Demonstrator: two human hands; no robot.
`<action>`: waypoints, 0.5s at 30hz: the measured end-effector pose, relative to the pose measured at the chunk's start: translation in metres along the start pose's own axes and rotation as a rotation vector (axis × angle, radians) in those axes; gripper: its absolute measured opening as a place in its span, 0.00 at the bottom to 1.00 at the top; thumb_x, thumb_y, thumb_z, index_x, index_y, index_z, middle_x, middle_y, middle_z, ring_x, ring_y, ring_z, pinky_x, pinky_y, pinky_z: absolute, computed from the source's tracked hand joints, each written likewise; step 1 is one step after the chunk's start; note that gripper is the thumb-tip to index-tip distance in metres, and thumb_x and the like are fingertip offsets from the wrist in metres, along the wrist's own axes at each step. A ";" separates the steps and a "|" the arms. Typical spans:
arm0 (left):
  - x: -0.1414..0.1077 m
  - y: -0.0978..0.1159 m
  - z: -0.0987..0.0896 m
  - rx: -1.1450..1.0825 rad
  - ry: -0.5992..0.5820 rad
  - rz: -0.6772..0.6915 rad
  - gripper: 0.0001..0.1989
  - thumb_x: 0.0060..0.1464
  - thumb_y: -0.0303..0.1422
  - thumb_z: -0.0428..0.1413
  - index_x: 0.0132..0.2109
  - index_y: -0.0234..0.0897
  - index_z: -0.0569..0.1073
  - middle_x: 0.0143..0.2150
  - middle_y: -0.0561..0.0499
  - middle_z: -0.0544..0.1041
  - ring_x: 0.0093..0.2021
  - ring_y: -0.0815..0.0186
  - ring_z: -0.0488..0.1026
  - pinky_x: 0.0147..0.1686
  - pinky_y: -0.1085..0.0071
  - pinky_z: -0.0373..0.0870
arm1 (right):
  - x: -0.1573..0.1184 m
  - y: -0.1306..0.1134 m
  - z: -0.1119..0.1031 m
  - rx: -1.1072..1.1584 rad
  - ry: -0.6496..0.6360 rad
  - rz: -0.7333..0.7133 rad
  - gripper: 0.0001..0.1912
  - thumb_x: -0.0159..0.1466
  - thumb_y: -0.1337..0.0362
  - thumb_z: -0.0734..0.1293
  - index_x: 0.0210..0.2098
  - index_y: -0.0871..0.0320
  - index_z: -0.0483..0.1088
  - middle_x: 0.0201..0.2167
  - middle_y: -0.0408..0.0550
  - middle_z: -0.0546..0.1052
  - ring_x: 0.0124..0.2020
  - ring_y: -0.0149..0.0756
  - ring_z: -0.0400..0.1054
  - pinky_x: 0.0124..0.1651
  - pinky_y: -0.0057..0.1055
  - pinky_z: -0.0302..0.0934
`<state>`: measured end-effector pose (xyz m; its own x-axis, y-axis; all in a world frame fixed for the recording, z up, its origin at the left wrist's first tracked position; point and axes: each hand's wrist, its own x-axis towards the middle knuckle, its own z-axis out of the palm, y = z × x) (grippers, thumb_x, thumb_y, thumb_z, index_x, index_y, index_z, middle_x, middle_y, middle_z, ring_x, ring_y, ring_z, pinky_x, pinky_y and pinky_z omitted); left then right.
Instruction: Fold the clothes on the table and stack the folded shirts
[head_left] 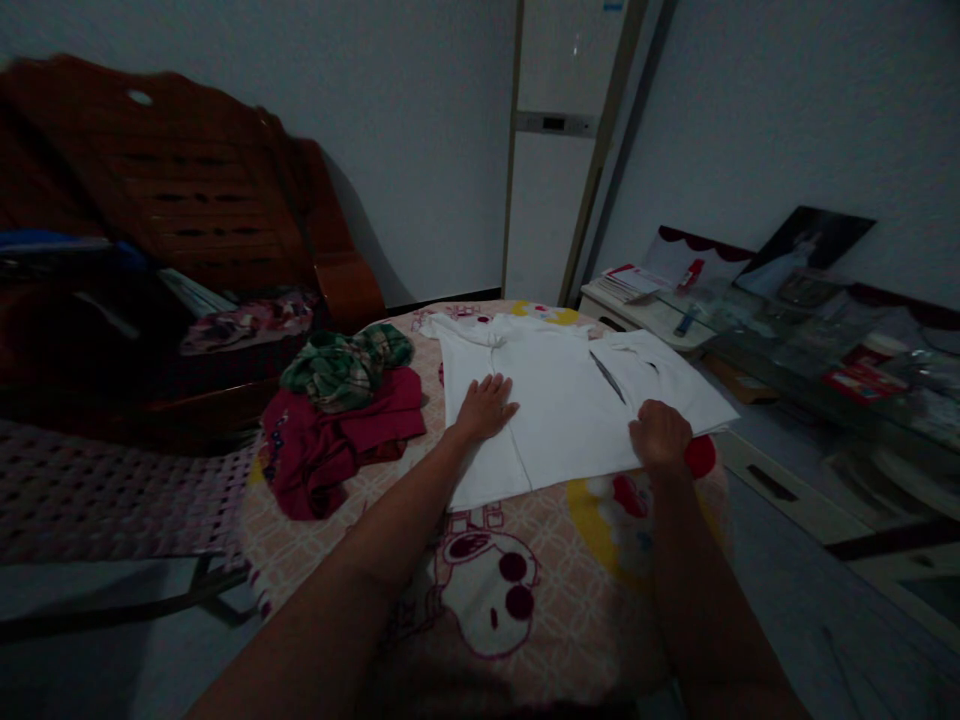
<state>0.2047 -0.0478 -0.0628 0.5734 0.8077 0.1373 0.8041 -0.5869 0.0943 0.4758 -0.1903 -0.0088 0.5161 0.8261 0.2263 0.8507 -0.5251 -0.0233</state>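
A white shirt (555,405) lies spread on the round table, its left side folded inward over the body. My left hand (486,408) rests flat on that folded strip, fingers stretched out. At the shirt's lower right, my right hand (661,432) is closed on the fabric near the edge. Beyond the right hand, the shirt's right part spreads out past the table's edge, with a dark gap along the fabric.
A patterned cloth (559,600) covers the table. On its left lie a crimson garment (315,450) and a green plaid garment (345,365). A wooden bench (202,190) stands back left, a tall white cabinet unit (553,210) behind, and a cluttered glass-topped stand (795,340) at right.
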 end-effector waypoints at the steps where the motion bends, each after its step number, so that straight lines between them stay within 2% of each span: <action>1: 0.000 0.000 0.000 0.002 0.000 0.002 0.30 0.69 0.44 0.42 0.72 0.37 0.58 0.74 0.39 0.58 0.73 0.50 0.54 0.69 0.48 0.53 | 0.001 0.000 -0.001 -0.010 -0.016 0.015 0.13 0.64 0.71 0.61 0.43 0.65 0.75 0.42 0.63 0.78 0.46 0.49 0.73 0.46 0.39 0.62; 4: 0.000 0.001 0.000 0.001 -0.005 0.006 0.30 0.69 0.44 0.42 0.72 0.37 0.58 0.74 0.39 0.57 0.73 0.49 0.53 0.69 0.49 0.52 | 0.001 -0.004 -0.006 -0.011 -0.050 0.031 0.13 0.63 0.73 0.60 0.42 0.65 0.76 0.43 0.64 0.79 0.47 0.49 0.73 0.46 0.37 0.62; 9: 0.000 0.000 0.000 -0.019 -0.013 -0.001 0.30 0.69 0.44 0.43 0.73 0.38 0.58 0.74 0.39 0.57 0.73 0.48 0.53 0.69 0.48 0.52 | -0.004 -0.015 -0.013 0.053 0.014 0.040 0.14 0.65 0.69 0.60 0.45 0.66 0.74 0.42 0.65 0.79 0.45 0.50 0.74 0.45 0.37 0.61; 12: 0.000 -0.001 0.000 -0.043 0.000 -0.002 0.29 0.69 0.43 0.45 0.72 0.40 0.59 0.74 0.39 0.57 0.73 0.48 0.53 0.69 0.48 0.52 | -0.004 -0.019 -0.012 0.116 0.015 0.038 0.15 0.65 0.68 0.61 0.46 0.64 0.74 0.40 0.63 0.80 0.44 0.49 0.75 0.43 0.36 0.61; 15: 0.000 -0.001 0.000 -0.076 0.018 0.006 0.28 0.68 0.42 0.47 0.71 0.39 0.61 0.73 0.39 0.58 0.73 0.47 0.54 0.68 0.46 0.52 | 0.001 -0.022 -0.005 0.247 0.027 0.000 0.12 0.62 0.67 0.63 0.42 0.60 0.76 0.38 0.58 0.81 0.40 0.45 0.75 0.41 0.34 0.62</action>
<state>0.2042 -0.0469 -0.0631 0.5749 0.8033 0.1555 0.7859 -0.5951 0.1682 0.4569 -0.1790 -0.0029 0.5158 0.8187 0.2524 0.8512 -0.4563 -0.2595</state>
